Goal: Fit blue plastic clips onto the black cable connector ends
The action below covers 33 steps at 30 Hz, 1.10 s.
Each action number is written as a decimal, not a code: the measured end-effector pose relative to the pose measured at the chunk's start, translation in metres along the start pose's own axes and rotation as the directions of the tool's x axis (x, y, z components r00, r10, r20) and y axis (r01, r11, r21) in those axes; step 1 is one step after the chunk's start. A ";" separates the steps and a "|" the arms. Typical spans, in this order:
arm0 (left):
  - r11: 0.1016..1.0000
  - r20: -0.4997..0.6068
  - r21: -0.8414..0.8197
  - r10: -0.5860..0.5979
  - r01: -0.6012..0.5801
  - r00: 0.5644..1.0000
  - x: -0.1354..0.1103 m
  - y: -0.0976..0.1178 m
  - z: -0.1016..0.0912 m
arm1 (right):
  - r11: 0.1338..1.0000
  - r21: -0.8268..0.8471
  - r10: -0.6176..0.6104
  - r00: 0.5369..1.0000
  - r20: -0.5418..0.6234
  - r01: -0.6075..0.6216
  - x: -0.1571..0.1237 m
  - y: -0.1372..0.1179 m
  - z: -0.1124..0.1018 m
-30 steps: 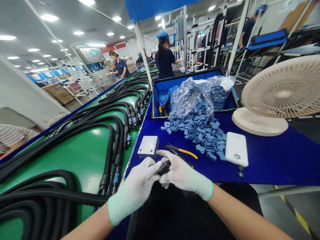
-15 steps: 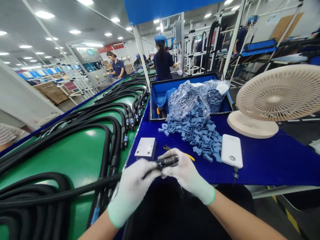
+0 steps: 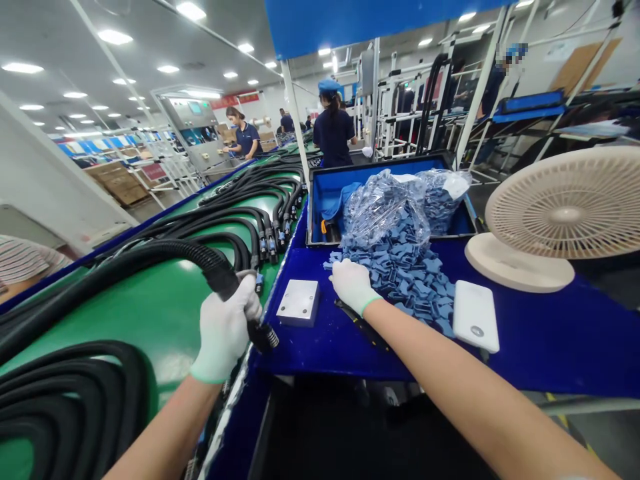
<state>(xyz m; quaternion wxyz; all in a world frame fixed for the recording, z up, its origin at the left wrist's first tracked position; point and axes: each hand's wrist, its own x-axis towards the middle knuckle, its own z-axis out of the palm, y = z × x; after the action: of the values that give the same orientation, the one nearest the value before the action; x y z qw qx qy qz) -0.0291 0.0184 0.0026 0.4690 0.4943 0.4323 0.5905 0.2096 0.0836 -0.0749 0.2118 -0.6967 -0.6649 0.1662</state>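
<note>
My left hand, in a white glove, is wrapped round a thick black ribbed hose near its end. Below the fist its black end fitting, with a metal spring-like tip, points down toward the table edge. At the left edge of a heap of small blue plastic pieces is my gloved right hand. Its fingers are curled together there, their tips partly hidden, so what they pinch does not show. A dark tool with yellow marks lies under the right wrist. To the left sits a silver metal block.
More black hoses lie on the green surface at left. A black-rimmed blue bin holds bagged blue pieces. At right are a white power bank and a beige fan. Co-workers stand farther off.
Both hands were together on the hose end. The right hand has let go and reached forward to the blue heap. My left hand has carried the hose left, its end now tilted downward.
</note>
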 end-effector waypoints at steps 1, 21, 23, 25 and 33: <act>0.997 0.027 0.041 0.062 -0.063 0.998 0.010 0.001 0.003 | 1.000 -0.023 0.001 1.000 -0.016 -0.002 0.008 0.000 0.005; 0.923 0.161 0.345 0.122 -0.171 0.979 0.073 -0.039 0.019 | 0.785 0.474 -0.444 0.896 -0.018 0.398 -0.015 -0.031 -0.001; 0.908 0.194 0.378 0.116 -0.183 0.974 0.074 -0.034 0.017 | 0.749 0.520 -0.501 0.865 0.038 0.411 -0.012 -0.047 0.003; 0.899 0.220 0.391 0.114 -0.195 0.969 0.076 -0.029 0.015 | 0.743 0.535 -0.514 0.855 0.069 0.403 -0.006 -0.059 0.010; 0.926 0.257 0.343 0.069 -0.158 0.964 0.079 -0.032 0.011 | 0.749 0.558 -0.515 0.844 0.150 0.357 0.022 -0.068 0.032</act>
<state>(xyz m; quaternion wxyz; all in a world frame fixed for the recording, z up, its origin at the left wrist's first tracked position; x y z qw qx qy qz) -0.0196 0.1020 -0.0134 0.3841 0.6640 0.4436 0.4635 0.1362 0.1101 -0.0658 0.3200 -0.4053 -0.7660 0.3829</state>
